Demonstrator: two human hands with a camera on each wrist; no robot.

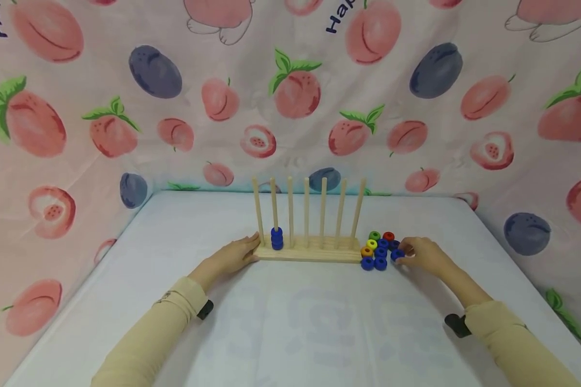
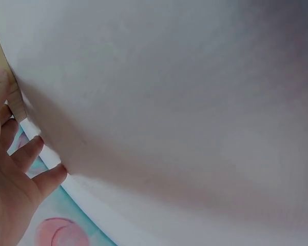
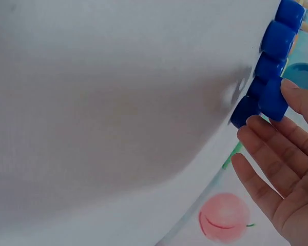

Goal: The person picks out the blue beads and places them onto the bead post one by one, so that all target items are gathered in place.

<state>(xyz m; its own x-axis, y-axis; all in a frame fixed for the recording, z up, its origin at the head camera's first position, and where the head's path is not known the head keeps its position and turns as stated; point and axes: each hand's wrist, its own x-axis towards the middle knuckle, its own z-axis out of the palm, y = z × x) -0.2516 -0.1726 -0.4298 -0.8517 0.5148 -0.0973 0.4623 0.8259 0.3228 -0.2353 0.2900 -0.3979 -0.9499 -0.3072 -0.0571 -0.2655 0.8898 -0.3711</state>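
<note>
A wooden rack (image 1: 310, 257) with a row of upright pegs stands on the table; blue rings (image 1: 277, 239) are stacked on its second peg from the left. My left hand (image 1: 236, 255) holds the rack's left end, thumb at the front; in the left wrist view the other fingers (image 2: 28, 154) are spread. At the rack's right end, my right hand (image 1: 423, 255) pinches a blue ring (image 3: 273, 100) between thumb and fingers, just above other blue rings (image 3: 277, 40). Beside it lie a green ring (image 1: 375, 235), a red ring (image 1: 389, 236), a yellow ring (image 1: 372, 244) and an orange ring (image 1: 366, 252).
The rack and loose rings sit on a white-covered table (image 1: 310, 322). A fruit-print cloth (image 1: 290, 134) hangs behind the table and along both sides. The rack's tall pegs (image 1: 323, 209) rise between the two hands.
</note>
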